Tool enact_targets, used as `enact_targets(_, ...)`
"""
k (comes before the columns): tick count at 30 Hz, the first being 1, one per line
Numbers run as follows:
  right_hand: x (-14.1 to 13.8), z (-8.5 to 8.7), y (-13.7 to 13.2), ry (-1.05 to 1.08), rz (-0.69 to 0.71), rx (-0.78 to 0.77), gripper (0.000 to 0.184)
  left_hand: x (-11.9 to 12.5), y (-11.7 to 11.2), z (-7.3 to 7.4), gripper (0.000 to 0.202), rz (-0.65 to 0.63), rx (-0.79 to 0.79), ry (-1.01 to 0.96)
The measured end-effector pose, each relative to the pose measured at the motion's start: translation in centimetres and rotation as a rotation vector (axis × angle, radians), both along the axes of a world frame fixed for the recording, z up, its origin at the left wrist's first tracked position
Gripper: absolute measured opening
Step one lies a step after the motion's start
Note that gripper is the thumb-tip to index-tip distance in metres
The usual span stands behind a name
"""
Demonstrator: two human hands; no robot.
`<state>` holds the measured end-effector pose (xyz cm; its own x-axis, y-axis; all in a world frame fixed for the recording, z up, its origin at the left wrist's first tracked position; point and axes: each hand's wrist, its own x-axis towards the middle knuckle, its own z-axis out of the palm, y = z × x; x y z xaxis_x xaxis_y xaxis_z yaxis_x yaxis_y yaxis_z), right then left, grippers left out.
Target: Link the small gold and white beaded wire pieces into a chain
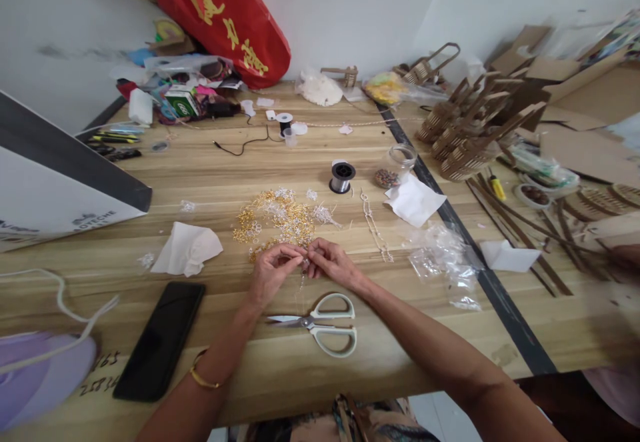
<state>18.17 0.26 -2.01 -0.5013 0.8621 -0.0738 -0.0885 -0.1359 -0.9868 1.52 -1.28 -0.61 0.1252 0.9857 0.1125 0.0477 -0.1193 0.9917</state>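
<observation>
My left hand [274, 272] and my right hand [333, 265] meet at the middle of the table, both closed in a pinch. Between their fingertips is a thin strand [302, 287] with small shiny pieces, its end hanging below; the fingers hide most of it. Just beyond them lies a loose pile of gold and silver beads and rings [280, 219]. White-handled scissors [320, 323] lie partly open on the wood nearer to me. To the right of the pile is a pale beaded chain [374, 225], with a spool of fine wire [342, 177] behind it.
A black phone [159, 342] and crumpled white paper [186, 250] lie at left. Rightward are a jar of beads [395, 165], clear plastic bags [447, 259] and small woven baskets [463, 135]. Another person's hand [627, 259] shows at the right edge.
</observation>
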Motion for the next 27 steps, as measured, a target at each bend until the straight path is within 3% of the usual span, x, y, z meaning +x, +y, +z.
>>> enact_targets(8, 0.0, -0.2, -0.2, -0.049, -0.01, 0.05, 0.032, 0.0, 0.0, 0.1, 0.012, -0.02, -0.091, -0.068)
enact_targets(16, 0.3, -0.3, -0.6, -0.168, -0.057, 0.215, 0.024, -0.2, 0.2, -0.4, 0.015, 0.093, -0.147, 0.032)
enact_targets(22, 0.5, -0.1, -0.6, -0.315, -0.152, 0.559, 0.017, -0.3, 0.4, -1.0, 0.013, 0.104, -0.155, 0.023)
enact_targets(27, 0.8, -0.3, -0.8, -0.492, -0.189, 0.847, 0.014, -0.1, 0.3, -1.3, 0.009, 0.095, -0.056, 0.106)
